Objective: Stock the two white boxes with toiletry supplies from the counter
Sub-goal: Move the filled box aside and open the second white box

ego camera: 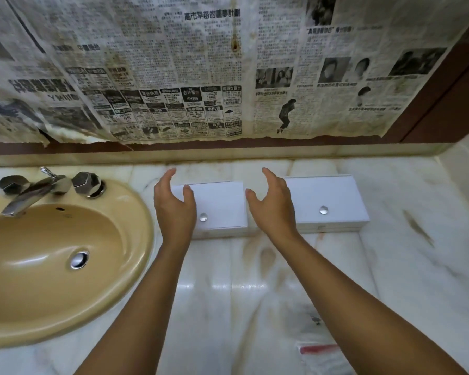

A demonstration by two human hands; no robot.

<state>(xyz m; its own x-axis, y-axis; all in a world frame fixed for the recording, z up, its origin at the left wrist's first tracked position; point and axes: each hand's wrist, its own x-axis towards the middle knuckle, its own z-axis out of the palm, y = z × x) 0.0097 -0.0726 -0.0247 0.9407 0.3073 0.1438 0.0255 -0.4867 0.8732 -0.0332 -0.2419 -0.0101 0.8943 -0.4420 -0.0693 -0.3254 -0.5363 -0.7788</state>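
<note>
Two white boxes stand side by side on the marble counter, lids closed, each with a small clear knob on top. The left box (222, 201) lies between my two hands. My left hand (173, 204) hovers at its left edge with fingers relaxed, holding nothing. My right hand (274, 204) hovers at its right edge, in the gap before the right box (328, 196), also empty with fingers relaxed. A clear plastic packet with a red strip (320, 350) lies near the counter's front edge, beside my right forearm.
A beige sink (52, 266) with a chrome tap (38, 189) fills the left side. Newspaper (201, 71) covers the wall above the marble counter (255, 280). A side wall bounds the counter at the far right.
</note>
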